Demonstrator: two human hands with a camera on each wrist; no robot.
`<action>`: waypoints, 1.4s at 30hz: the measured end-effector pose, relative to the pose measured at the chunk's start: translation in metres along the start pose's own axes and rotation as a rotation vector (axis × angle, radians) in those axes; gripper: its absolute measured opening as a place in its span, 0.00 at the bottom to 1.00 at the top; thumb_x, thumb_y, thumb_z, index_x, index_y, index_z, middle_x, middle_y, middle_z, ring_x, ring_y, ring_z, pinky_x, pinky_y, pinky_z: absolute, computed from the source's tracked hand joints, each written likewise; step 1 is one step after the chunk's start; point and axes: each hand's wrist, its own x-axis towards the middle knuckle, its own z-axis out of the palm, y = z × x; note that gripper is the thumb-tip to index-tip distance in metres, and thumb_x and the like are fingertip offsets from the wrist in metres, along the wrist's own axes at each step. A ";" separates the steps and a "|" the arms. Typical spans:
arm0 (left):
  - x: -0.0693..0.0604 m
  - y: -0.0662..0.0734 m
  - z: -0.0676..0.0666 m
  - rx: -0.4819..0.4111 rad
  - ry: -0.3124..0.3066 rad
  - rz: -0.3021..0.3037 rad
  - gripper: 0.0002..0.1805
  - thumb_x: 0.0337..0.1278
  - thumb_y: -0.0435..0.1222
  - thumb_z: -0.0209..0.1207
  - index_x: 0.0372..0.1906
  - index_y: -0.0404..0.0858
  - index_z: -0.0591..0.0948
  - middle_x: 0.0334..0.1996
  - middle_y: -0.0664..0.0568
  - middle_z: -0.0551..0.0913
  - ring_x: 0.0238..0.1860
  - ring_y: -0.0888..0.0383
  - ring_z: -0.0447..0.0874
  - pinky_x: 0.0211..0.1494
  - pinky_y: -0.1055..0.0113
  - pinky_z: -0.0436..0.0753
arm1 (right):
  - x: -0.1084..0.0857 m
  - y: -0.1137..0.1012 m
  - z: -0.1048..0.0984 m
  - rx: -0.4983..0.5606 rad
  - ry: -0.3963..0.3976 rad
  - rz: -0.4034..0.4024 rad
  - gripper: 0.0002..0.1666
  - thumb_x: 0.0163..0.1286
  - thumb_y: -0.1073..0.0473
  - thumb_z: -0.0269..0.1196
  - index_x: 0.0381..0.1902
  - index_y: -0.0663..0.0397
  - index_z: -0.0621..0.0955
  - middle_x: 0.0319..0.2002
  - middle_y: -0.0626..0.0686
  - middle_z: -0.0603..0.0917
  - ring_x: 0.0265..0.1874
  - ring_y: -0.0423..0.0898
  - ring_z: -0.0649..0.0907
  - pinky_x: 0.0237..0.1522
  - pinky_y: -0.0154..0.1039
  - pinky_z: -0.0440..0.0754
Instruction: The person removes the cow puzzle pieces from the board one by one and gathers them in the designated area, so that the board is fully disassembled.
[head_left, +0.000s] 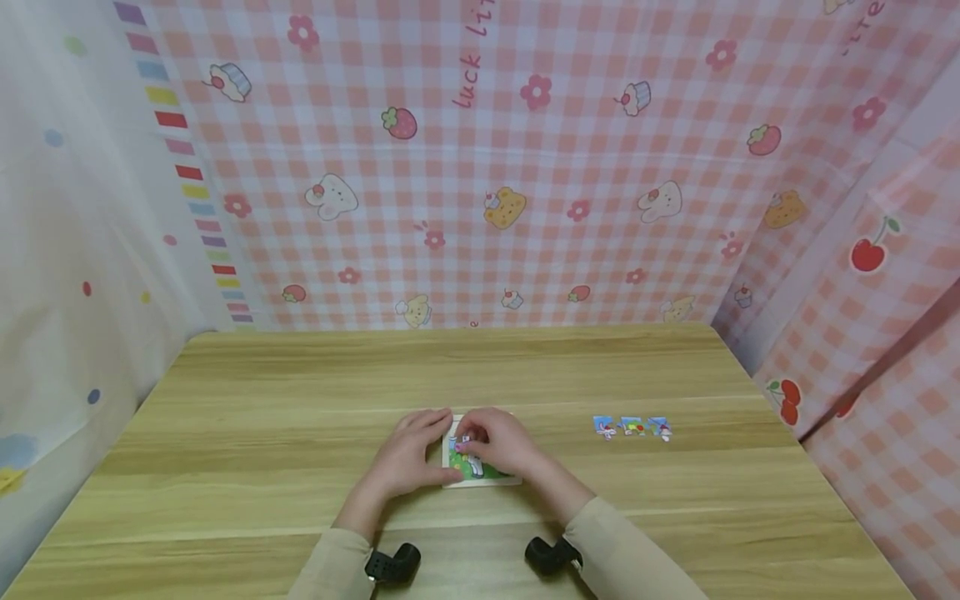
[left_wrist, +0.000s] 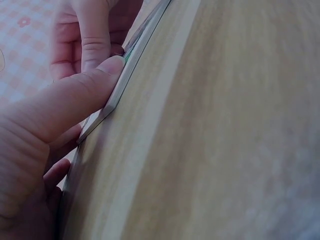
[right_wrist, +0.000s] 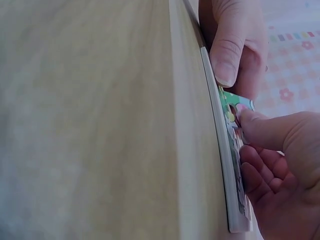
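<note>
A small puzzle board with a pale rim (head_left: 487, 482) lies on the table, its picture showing green, blue and white. My left hand (head_left: 408, 457) grips its left end, thumb at the near corner and fingers at the far side; the left wrist view shows the thumb (left_wrist: 97, 85) on the rim. Over the board's left part, my right hand (head_left: 502, 439) pinches a small colourful piece (head_left: 461, 447). In the right wrist view the thumb (right_wrist: 270, 131) presses on this piece, with the other fingers curled below. The right hand hides much of the board's upper right.
Three puzzle pieces, a left one (head_left: 603, 427), a middle one (head_left: 632, 427) and a right one (head_left: 661, 428), lie in a row to the board's right on the wooden table (head_left: 300, 375). A checked curtain (head_left: 465, 167) hangs behind the table's far edge.
</note>
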 end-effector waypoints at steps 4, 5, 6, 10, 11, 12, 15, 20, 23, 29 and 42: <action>0.000 0.000 -0.001 -0.001 -0.002 -0.003 0.48 0.43 0.51 0.76 0.70 0.35 0.71 0.72 0.47 0.68 0.73 0.42 0.60 0.73 0.44 0.63 | -0.001 0.000 -0.002 0.051 -0.004 0.010 0.04 0.66 0.59 0.68 0.33 0.49 0.82 0.25 0.41 0.76 0.26 0.36 0.72 0.30 0.30 0.71; 0.000 0.000 -0.001 -0.002 -0.004 -0.005 0.48 0.43 0.51 0.76 0.70 0.35 0.71 0.72 0.47 0.68 0.73 0.42 0.60 0.73 0.44 0.63 | -0.001 -0.001 -0.002 0.062 -0.005 0.015 0.04 0.66 0.59 0.68 0.33 0.49 0.82 0.26 0.41 0.76 0.26 0.36 0.73 0.31 0.30 0.71; 0.000 0.000 -0.001 -0.004 -0.005 -0.007 0.48 0.43 0.51 0.76 0.70 0.35 0.71 0.72 0.46 0.68 0.73 0.42 0.60 0.73 0.44 0.63 | -0.002 0.000 -0.002 0.075 -0.005 0.021 0.04 0.66 0.59 0.68 0.33 0.49 0.82 0.26 0.41 0.77 0.27 0.36 0.73 0.31 0.31 0.72; 0.000 0.001 -0.001 -0.011 -0.011 -0.015 0.49 0.43 0.52 0.75 0.70 0.35 0.71 0.72 0.47 0.68 0.73 0.43 0.60 0.73 0.43 0.63 | -0.003 0.001 -0.003 0.114 -0.001 0.039 0.04 0.67 0.59 0.68 0.33 0.47 0.82 0.27 0.41 0.77 0.28 0.37 0.74 0.34 0.32 0.73; 0.000 0.001 -0.001 -0.011 -0.014 -0.018 0.49 0.43 0.52 0.75 0.70 0.35 0.70 0.72 0.47 0.68 0.73 0.43 0.59 0.73 0.43 0.63 | -0.003 0.002 -0.003 0.121 0.001 0.042 0.04 0.67 0.59 0.67 0.33 0.47 0.82 0.27 0.41 0.78 0.29 0.37 0.75 0.34 0.32 0.74; 0.000 0.002 -0.002 -0.012 -0.015 -0.020 0.49 0.43 0.52 0.75 0.70 0.36 0.70 0.72 0.47 0.68 0.73 0.43 0.59 0.73 0.43 0.63 | -0.004 0.003 -0.003 0.129 0.003 0.041 0.04 0.67 0.59 0.67 0.33 0.47 0.82 0.27 0.41 0.78 0.29 0.38 0.75 0.35 0.32 0.74; 0.000 0.002 -0.002 -0.015 -0.016 -0.026 0.49 0.43 0.52 0.75 0.70 0.36 0.70 0.72 0.47 0.68 0.73 0.43 0.59 0.73 0.44 0.62 | -0.005 0.005 -0.004 0.155 0.008 0.040 0.03 0.67 0.59 0.67 0.34 0.48 0.82 0.28 0.42 0.78 0.30 0.38 0.75 0.36 0.32 0.74; 0.001 0.002 -0.001 -0.009 -0.013 -0.030 0.49 0.42 0.52 0.75 0.70 0.36 0.71 0.72 0.47 0.68 0.73 0.43 0.59 0.73 0.44 0.62 | -0.008 0.007 -0.007 0.188 0.014 0.027 0.02 0.68 0.60 0.66 0.34 0.49 0.82 0.29 0.43 0.78 0.30 0.38 0.75 0.36 0.31 0.75; 0.001 0.002 -0.001 -0.003 -0.015 -0.035 0.49 0.43 0.53 0.75 0.70 0.37 0.71 0.72 0.48 0.68 0.73 0.43 0.59 0.73 0.44 0.62 | -0.012 0.008 -0.010 0.195 0.014 0.027 0.02 0.68 0.60 0.66 0.34 0.50 0.82 0.29 0.43 0.78 0.30 0.38 0.75 0.35 0.31 0.75; 0.001 0.002 0.000 -0.004 -0.014 -0.044 0.49 0.41 0.52 0.76 0.71 0.38 0.70 0.73 0.49 0.68 0.73 0.43 0.59 0.74 0.44 0.62 | -0.028 0.016 -0.027 0.218 0.022 0.038 0.03 0.68 0.60 0.66 0.35 0.51 0.81 0.29 0.44 0.78 0.31 0.39 0.76 0.35 0.31 0.74; 0.001 0.000 0.001 0.003 -0.017 -0.039 0.50 0.41 0.53 0.76 0.70 0.37 0.70 0.73 0.49 0.67 0.74 0.44 0.58 0.74 0.45 0.61 | -0.078 0.054 -0.071 0.160 0.090 0.088 0.03 0.65 0.60 0.68 0.35 0.49 0.83 0.30 0.44 0.82 0.29 0.36 0.76 0.34 0.30 0.76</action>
